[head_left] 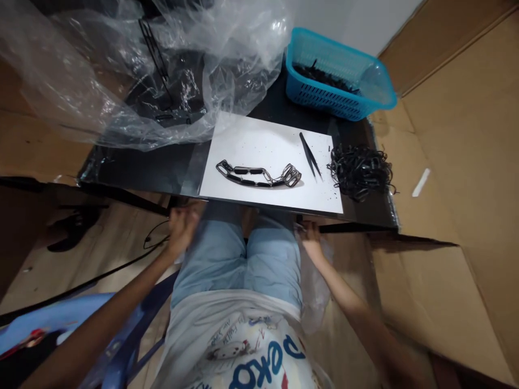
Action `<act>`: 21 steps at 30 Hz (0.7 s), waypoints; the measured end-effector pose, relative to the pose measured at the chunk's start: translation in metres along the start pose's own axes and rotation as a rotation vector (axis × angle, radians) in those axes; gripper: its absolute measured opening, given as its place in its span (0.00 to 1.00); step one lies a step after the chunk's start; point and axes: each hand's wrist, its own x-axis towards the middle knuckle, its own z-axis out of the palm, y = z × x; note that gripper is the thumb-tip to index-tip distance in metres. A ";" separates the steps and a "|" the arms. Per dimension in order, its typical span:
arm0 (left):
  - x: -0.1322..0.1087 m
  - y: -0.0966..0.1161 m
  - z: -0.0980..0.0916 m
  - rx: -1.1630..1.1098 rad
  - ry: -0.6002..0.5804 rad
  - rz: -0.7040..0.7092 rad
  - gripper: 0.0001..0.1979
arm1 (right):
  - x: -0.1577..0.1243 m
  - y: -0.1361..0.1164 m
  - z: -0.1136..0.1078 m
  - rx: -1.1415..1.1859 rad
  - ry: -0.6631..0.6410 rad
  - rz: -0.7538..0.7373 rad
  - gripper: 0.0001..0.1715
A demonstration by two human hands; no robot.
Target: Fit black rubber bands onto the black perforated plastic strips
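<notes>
Black plastic link strip [259,176] — flat on white sheet [251,140], long axis left to right along the sheet's near edge, just beyond both hands. Left hand [182,224] below the sheet's near-left corner at the worktop [162,165] edge, fingers curled; grip on anything, cannot tell. Right hand [310,237] below the near-right corner, grip hidden, cannot tell. Tweezers [310,155] on the sheet's right part. Tangle of black loops [360,172] right of the sheet; blue basket [324,100] behind it; clear plastic bag [121,81] behind-left. Between hands and strip — only the worktop edge.
</notes>
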 end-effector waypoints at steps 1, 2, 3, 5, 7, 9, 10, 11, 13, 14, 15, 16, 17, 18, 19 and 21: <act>-0.011 0.015 0.009 -0.028 -0.051 0.097 0.24 | -0.010 -0.013 0.006 -0.004 -0.045 -0.034 0.17; -0.021 0.030 0.016 -0.062 -0.126 0.218 0.26 | -0.020 -0.027 0.012 -0.003 -0.096 -0.082 0.17; -0.028 0.041 0.021 -0.091 -0.204 0.332 0.28 | -0.029 -0.039 0.017 0.005 -0.154 -0.148 0.18; -0.028 0.048 0.021 -0.108 -0.298 0.439 0.28 | -0.036 -0.053 0.020 0.026 -0.256 -0.266 0.18; -0.005 0.036 0.009 -0.056 -0.256 0.354 0.25 | -0.025 -0.047 0.015 0.012 -0.291 -0.263 0.16; 0.028 0.015 -0.009 0.024 -0.125 0.150 0.25 | -0.003 -0.024 0.004 -0.046 -0.232 -0.116 0.18; 0.042 0.006 -0.017 0.053 -0.071 0.066 0.26 | 0.009 -0.011 -0.001 -0.072 -0.200 -0.042 0.19; 0.053 0.002 -0.022 0.075 -0.029 0.007 0.27 | 0.019 0.000 -0.005 -0.094 -0.172 0.015 0.20; 0.060 0.008 -0.021 0.094 -0.001 -0.025 0.28 | 0.033 0.011 -0.008 -0.122 -0.136 0.081 0.22; 0.057 0.017 -0.014 0.091 -0.016 -0.002 0.27 | 0.034 0.010 -0.006 -0.128 -0.130 0.086 0.22; 0.050 0.028 -0.006 0.076 -0.067 0.062 0.25 | 0.034 0.004 -0.003 -0.130 -0.132 0.076 0.21; 0.042 0.040 0.004 0.055 -0.138 0.146 0.22 | 0.031 -0.004 0.002 -0.127 -0.139 0.054 0.21; 0.035 0.050 0.014 0.038 -0.210 0.223 0.20 | 0.026 -0.013 0.008 -0.123 -0.150 0.026 0.20; 0.030 0.057 0.021 0.028 -0.267 0.273 0.21 | 0.022 -0.022 0.014 -0.118 -0.162 -0.004 0.19; 0.028 0.060 0.025 0.032 -0.289 0.284 0.22 | 0.018 -0.030 0.020 -0.113 -0.173 -0.029 0.18; 0.033 0.054 0.022 0.066 -0.255 0.222 0.22 | 0.014 -0.040 0.027 -0.106 -0.185 -0.049 0.17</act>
